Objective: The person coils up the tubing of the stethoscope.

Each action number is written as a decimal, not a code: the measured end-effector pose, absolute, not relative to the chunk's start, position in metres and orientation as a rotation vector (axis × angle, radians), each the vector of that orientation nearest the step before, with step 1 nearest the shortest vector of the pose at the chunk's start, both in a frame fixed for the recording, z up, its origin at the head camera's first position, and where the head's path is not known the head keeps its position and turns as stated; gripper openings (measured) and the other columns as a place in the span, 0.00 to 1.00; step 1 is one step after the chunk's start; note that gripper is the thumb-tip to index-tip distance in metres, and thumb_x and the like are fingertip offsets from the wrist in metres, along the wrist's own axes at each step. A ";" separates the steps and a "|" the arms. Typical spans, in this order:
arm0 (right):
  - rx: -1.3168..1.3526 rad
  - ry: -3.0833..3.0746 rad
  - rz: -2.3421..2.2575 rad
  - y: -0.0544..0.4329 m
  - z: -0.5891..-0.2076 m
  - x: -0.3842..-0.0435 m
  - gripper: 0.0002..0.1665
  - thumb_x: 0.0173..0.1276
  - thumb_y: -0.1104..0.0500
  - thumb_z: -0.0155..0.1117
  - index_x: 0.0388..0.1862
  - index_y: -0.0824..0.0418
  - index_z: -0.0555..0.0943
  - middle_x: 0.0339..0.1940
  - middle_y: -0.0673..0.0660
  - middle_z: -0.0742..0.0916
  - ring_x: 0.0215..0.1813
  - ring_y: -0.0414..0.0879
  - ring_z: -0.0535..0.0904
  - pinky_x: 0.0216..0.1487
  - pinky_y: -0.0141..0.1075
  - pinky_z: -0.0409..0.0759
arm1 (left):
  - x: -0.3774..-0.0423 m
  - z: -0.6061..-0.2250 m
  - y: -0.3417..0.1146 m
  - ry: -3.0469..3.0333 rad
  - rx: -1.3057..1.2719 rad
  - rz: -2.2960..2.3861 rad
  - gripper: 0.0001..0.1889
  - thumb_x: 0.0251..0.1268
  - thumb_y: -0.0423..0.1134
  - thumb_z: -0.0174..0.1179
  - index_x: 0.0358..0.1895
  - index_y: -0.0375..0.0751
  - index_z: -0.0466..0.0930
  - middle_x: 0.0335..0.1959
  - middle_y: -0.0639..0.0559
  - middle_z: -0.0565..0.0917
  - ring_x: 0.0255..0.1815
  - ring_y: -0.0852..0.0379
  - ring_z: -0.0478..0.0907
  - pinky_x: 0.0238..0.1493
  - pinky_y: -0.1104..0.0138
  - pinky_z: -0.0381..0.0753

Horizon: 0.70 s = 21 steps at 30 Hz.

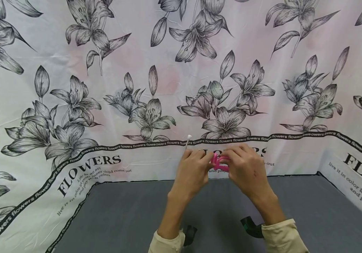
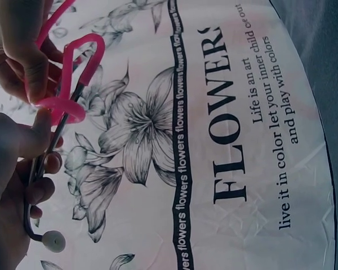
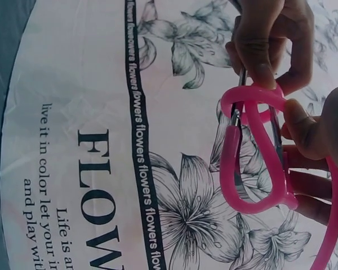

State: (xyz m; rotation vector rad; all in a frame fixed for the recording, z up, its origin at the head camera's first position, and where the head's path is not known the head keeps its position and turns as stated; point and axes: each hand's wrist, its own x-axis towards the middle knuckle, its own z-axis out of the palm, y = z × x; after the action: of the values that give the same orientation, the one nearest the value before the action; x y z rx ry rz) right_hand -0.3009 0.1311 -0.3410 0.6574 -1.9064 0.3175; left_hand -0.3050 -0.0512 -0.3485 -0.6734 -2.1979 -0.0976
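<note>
Both hands hold a stethoscope with pink tubing (image 1: 220, 163) up in front of the cloth. My left hand (image 1: 193, 170) grips its metal ear tubes (image 2: 40, 163), and a white ear tip (image 2: 53, 241) sticks out below those fingers in the left wrist view. My right hand (image 1: 249, 168) pinches the pink tubing where a turn of it (image 3: 253, 95) passes around the metal tubes. Below that turn, the Y-shaped part of the tubing (image 3: 265, 203) hangs as a loop in the right wrist view. The chest piece is out of sight.
A white cloth (image 1: 155, 161) printed with grey lilies and "FLOWERS" lettering rises behind the hands. A dark grey surface (image 1: 130, 214) lies below, bordered by the cloth's black edge. Black straps (image 1: 251, 227) show at both wrists, near beige sleeves (image 1: 283, 237).
</note>
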 end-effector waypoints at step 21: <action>0.598 -1.908 0.423 0.134 -0.341 -0.297 0.18 0.52 0.62 0.85 0.39 0.68 0.89 0.33 0.62 0.93 0.32 0.53 0.83 0.28 0.43 0.83 | -0.304 -0.348 -0.046 -2.122 -0.682 -0.059 0.16 0.67 0.60 0.67 0.46 0.56 0.84 0.33 0.61 0.86 0.43 0.60 0.84 0.55 0.65 0.73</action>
State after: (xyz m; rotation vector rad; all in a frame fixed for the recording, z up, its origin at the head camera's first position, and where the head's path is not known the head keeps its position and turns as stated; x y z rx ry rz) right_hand -0.2974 0.1335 -0.3411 0.5979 -1.9076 0.4231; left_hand -0.3036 -0.0460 -0.3484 -0.6822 -2.1224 -0.0588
